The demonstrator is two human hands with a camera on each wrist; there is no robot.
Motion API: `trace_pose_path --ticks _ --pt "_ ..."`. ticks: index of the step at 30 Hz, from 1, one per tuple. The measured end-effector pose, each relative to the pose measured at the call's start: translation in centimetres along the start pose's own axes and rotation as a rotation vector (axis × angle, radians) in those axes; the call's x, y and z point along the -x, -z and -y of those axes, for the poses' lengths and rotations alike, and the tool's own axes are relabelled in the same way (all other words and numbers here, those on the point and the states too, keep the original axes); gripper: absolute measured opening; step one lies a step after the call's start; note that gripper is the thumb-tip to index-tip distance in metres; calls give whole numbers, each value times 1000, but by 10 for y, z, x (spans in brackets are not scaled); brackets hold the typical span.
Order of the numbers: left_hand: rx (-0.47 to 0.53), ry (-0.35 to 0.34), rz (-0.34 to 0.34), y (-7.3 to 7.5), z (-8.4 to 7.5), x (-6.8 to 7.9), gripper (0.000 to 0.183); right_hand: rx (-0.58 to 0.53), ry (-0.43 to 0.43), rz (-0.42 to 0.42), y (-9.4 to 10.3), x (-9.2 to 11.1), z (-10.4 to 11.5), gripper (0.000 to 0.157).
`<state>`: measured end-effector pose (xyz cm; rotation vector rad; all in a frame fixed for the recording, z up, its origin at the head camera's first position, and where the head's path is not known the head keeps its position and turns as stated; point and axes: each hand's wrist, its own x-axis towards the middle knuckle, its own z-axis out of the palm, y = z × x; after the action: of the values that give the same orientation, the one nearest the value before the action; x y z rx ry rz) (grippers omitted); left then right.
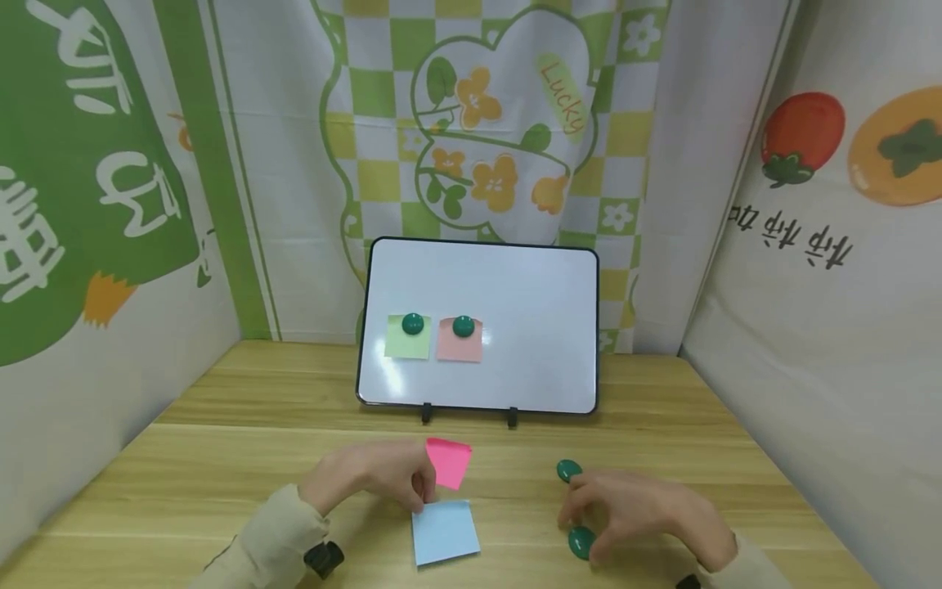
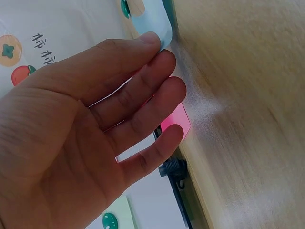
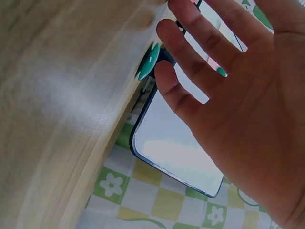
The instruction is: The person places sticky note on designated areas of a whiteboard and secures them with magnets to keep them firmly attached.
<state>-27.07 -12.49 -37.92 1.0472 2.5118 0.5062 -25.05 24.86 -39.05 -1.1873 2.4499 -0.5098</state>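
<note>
Head view: the whiteboard [image 1: 540,327] stands at the far side. Your right hand [image 1: 629,503] curves about the near green magnet [image 1: 581,542]; whether it grips cannot be told. Your left hand [image 1: 393,473] pinches the blue note [image 1: 445,533], left of the magnet, by its far left corner. Keep that note unbent; hold the magnet by its rim.

light-blue square note [image 1: 446,536], one corner pinched | glossy round green magnet [image 1: 580,542], right of note

left grip [image 1: 392,473] pinched, right grip [image 1: 624,503] curved
</note>
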Motion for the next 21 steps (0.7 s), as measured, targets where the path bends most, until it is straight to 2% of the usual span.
trace_pose_path --ticks 11,17,21 --pt "13 7 8 -3 2 -1 10 15 4 9 -3 2 0 34" --pt "65 14 9 -3 2 -2 11 14 1 1 -4 3 2 32" --pt "87 25 10 -4 2 -1 12 44 30 -31 -5 2 2 33"
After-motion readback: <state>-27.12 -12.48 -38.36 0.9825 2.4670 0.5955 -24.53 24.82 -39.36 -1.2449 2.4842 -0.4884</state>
